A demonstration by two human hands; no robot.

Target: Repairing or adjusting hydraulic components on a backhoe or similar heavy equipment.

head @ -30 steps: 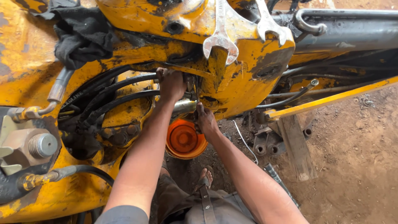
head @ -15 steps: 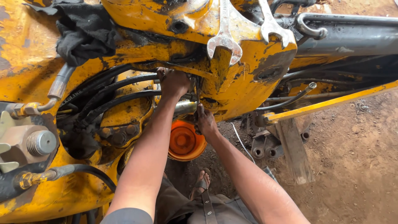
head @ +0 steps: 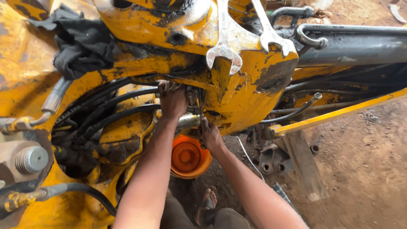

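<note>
Since the earlier frame the view has drifted slightly, so the two hands sit a little lower in the picture, while both stay at the same spot under the grimy yellow steel machine frame [head: 127,63]. Much is hidden here: the fingertips of the left hand [head: 173,99] vanish into a dark gap in the frame, and whatever they press on cannot be made out; the right hand [head: 210,135] has its fingers curled up behind a thin dark rod or tool whose ends are lost in shadow, so what it grips is hard to tell. The short silvery metal cylinder fitting [head: 188,121] between the two hands is half covered by the left wrist. Counted: two large silver open-ended spanners [head: 224,46] lie on top of the frame, about four black rubber hydraulic hoses [head: 114,108] run side by side to the left of the left hand, one round orange plastic bowl [head: 189,157] stands on the ground just below the hands, one crumpled black cloth [head: 82,42] lies at the upper left, and one sandalled foot [head: 207,203] shows at the bottom edge. The left hand is partly closed, fingers bent against the frame beside the hoses. The right hand is closed in a loose fist just beside the cylinder fitting.
</note>
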